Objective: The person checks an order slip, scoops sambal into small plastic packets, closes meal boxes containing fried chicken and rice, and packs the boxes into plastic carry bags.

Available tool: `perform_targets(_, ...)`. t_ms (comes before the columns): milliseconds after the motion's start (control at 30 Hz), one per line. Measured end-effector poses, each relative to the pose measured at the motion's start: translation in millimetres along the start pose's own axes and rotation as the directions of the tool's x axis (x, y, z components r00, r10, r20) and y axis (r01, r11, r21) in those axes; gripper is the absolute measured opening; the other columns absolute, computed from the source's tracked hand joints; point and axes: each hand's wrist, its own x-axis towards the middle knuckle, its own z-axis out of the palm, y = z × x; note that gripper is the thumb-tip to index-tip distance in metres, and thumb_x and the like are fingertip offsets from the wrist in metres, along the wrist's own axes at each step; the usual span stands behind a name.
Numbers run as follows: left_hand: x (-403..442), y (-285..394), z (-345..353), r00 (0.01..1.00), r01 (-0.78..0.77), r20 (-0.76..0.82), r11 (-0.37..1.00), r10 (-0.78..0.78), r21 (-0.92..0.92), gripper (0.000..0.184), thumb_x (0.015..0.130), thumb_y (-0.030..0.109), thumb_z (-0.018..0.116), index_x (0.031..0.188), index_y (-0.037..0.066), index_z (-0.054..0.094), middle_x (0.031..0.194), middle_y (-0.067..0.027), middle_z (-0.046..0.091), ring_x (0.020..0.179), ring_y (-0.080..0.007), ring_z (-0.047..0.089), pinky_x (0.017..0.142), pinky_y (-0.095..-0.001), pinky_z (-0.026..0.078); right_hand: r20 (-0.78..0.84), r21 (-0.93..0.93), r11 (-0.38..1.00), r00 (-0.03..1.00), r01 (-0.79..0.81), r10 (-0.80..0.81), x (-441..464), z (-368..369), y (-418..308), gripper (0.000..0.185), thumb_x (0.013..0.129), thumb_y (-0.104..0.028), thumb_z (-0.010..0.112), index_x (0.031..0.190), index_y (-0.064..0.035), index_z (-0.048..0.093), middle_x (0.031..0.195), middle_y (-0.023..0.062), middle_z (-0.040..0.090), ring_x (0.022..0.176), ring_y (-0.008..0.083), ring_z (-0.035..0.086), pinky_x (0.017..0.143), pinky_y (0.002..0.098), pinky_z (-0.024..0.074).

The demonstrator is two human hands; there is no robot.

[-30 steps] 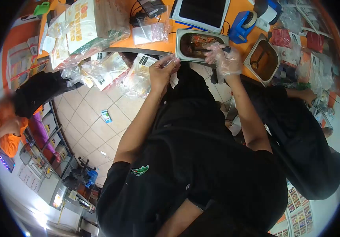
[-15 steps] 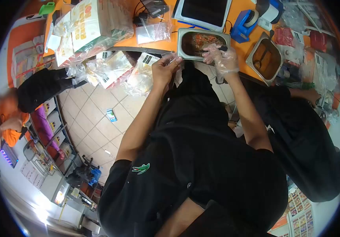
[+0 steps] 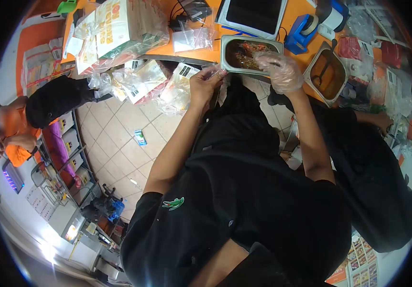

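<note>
A rectangular metal food pan point(image 3: 225, 62) sits at the front edge of the orange table, with a reddish, shredded-looking food mix point(image 3: 246, 55) inside. My left hand point(image 3: 205, 87) is bare, its fingers closed at the pan's near left corner, gripping the rim. My right hand point(image 3: 285, 74) wears a clear plastic glove. It is over the pan's right end, fingers curled down toward the food. Whatever those fingers hold, if anything, is hidden. A second metal pan point(image 3: 337, 88) with brownish-orange sauce stands to the right, a dark ladle point(image 3: 322, 71) in it.
A large plastic-wrapped stack of printed packaging point(image 3: 115, 28) is at the left of the orange table point(image 3: 160, 50). Behind the pan lie a tablet point(image 3: 254, 16) and a blue tape dispenser point(image 3: 301, 36). Bagged packets point(image 3: 144, 83) hang below the table edge. Co-workers stand at left and right.
My right hand has shifted right and back from over the pan's middle, and a dark handle-like piece beside it no longer shows. My left hand stays at the pan's corner. The view has shifted slightly.
</note>
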Motion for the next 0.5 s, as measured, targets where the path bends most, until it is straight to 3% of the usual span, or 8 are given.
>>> perform_targets(67,1,0,0,1.000,-0.002,-0.020,1.000,0.002,0.011,0.031,0.085,0.013,0.083,0.111,-0.002,0.073,0.096,-0.0062,0.074,0.078,-0.0089,0.066,0.067,-0.0220,0.055,0.053,-0.146,0.977,0.988,0.154,-0.147,7,-3,-12,0.009,0.093,-0.003,0.067,0.101,-0.0022,0.072,0.105,0.0135,0.076,0.084,0.0191,0.073,0.074,0.0286,0.0596)
perform_targets(167,-2,3,2,1.000,-0.011,-0.021,1.000,0.012,0.013,0.031,0.085,0.013,0.084,0.110,-0.002,0.073,0.095,-0.0061,0.074,0.076,-0.0085,0.065,0.065,-0.0220,0.053,0.095,-0.248,0.939,0.971,0.237,-0.220,10,-4,-3,0.011,0.095,-0.004,0.066,0.103,-0.0002,0.072,0.107,0.0126,0.076,0.086,0.0186,0.073,0.077,0.0272,0.0588)
perform_targets(267,-1,1,2,1.000,0.002,-0.025,1.000,-0.002,-0.009,0.031,0.084,0.012,0.084,0.110,-0.002,0.074,0.093,-0.0058,0.074,0.075,-0.0086,0.065,0.064,-0.0225,0.053,0.050,0.132,0.982,0.991,-0.132,0.126,-3,9,15,0.015,0.097,-0.009,0.065,0.103,0.0034,0.070,0.106,0.0134,0.075,0.082,0.0188,0.072,0.073,0.0269,0.0584)
perform_targets(367,-2,4,1,1.000,0.001,-0.027,0.999,0.000,0.041,0.031,0.084,0.012,0.084,0.109,-0.003,0.074,0.092,-0.0057,0.074,0.074,-0.0088,0.065,0.064,-0.0228,0.053,-0.009,0.358,0.884,0.945,-0.302,0.326,-8,19,16,0.021,0.099,-0.013,0.064,0.104,0.0065,0.069,0.101,0.0155,0.075,0.077,0.0186,0.072,0.069,0.0275,0.0580)
perform_targets(500,0,-1,0,1.000,-0.014,-0.028,1.000,0.014,0.010,0.030,0.085,0.012,0.084,0.109,-0.003,0.074,0.091,-0.0059,0.074,0.072,-0.0085,0.064,0.063,-0.0226,0.052,0.038,0.351,0.829,0.892,-0.435,0.451,-6,18,3,0.023,0.100,-0.015,0.063,0.103,0.0070,0.069,0.095,0.0173,0.074,0.071,0.0175,0.070,0.064,0.0283,0.0572)
